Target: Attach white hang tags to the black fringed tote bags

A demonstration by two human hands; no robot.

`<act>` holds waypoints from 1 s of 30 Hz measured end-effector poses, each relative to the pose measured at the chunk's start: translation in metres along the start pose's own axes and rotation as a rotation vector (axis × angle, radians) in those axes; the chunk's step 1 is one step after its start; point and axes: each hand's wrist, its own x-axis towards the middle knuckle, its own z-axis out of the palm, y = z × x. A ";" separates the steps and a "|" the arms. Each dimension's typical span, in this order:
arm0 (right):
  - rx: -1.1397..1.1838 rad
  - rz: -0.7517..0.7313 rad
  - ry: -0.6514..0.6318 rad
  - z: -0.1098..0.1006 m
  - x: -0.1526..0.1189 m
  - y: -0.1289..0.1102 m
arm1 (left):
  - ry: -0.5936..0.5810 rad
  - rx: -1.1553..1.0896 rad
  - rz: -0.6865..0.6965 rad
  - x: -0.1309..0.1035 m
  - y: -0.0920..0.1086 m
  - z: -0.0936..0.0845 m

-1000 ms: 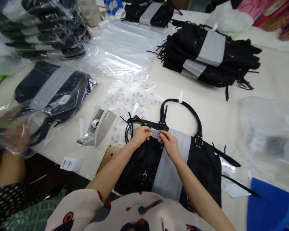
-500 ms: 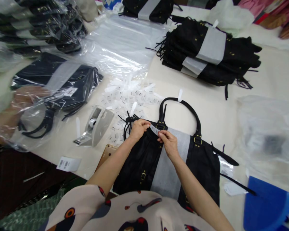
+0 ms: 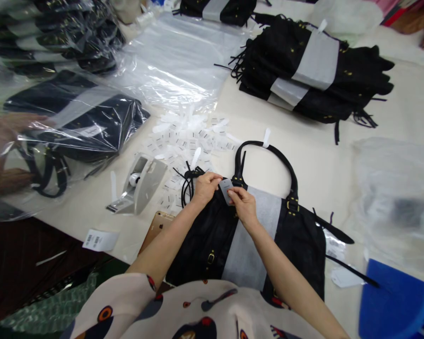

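Note:
A black handbag with a grey wrap band lies flat in front of me, its looped handle stretched away from me. Over its top left edge, a small grey tag is pinched between the fingers of my right hand. My left hand has thumb and finger pressed together at the tag's upper left corner; what they pinch there is too small to name. A white strip sticks up from the handle.
Left of the bag are scattered labels, a tape dispenser and a phone. Another person's hand is at a plastic-wrapped bag. Stacked black bags lie behind; a blue object is right.
The tag has turned so its broad face shows, and my right hand has shifted slightly left. At the far left, the other person's hand and the wrapped bag have moved left.

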 end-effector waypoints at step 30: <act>-0.168 -0.132 -0.023 -0.002 0.019 0.004 | -0.158 -0.503 -0.334 -0.008 -0.008 0.016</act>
